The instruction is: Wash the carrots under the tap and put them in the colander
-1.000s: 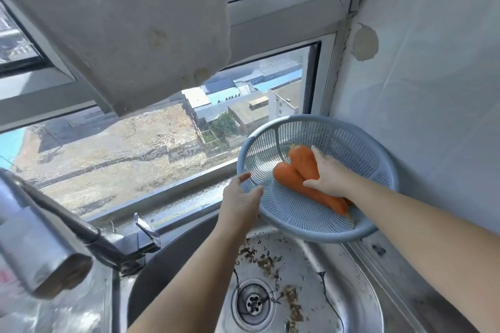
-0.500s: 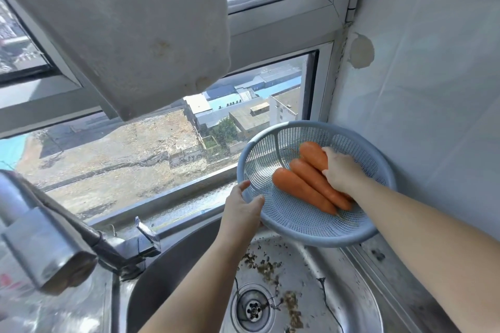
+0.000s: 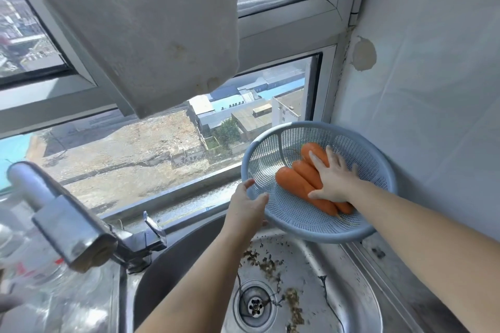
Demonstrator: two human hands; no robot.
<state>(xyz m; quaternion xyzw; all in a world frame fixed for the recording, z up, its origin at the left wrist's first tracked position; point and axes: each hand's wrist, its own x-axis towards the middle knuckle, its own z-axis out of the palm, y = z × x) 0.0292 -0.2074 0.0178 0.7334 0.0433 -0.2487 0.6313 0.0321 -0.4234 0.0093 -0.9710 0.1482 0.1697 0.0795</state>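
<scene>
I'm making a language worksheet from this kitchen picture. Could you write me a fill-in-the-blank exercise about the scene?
1. The blue colander holds ___ carrots.
2. The left hand grips the colander's ___.
3. The right hand lies flat, fingers spread, on the ___.
4. Dark scraps lie in the sink around the ___.

Missing words: three; rim; carrots; drain.
</scene>
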